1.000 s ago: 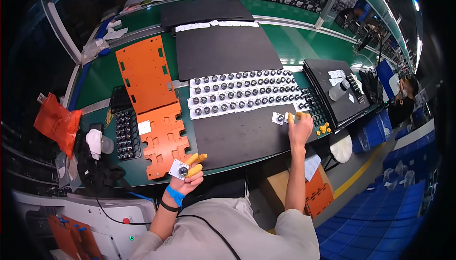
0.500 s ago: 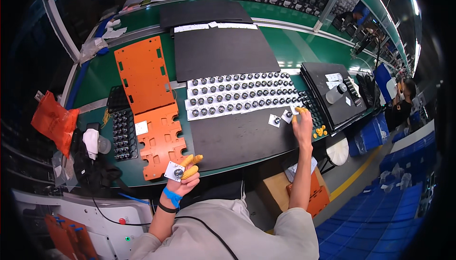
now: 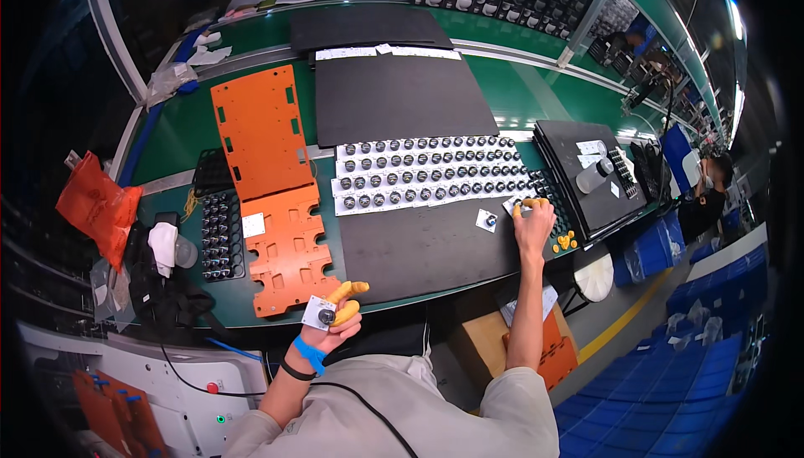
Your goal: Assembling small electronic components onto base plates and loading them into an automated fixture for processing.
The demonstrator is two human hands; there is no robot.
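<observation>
Black matte sheeting (image 3: 419, 249) is exposed between the front edge of the green table (image 3: 232, 306) and four rows of white boards with round black parts (image 3: 419, 180). One square white board (image 3: 315, 310) is pinched in the half-curled left hand (image 3: 339, 325) near that edge; another white board (image 3: 508, 205) is touched by the bent right hand (image 3: 536, 225), grip indeterminable.

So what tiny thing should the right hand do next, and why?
Maybe the right hand should slide the white square piece next to it up to the nearest row, because that piece sits just in front of the row. The loose white piece to its left can probably wait, and the left hand holds a third piece.
</observation>
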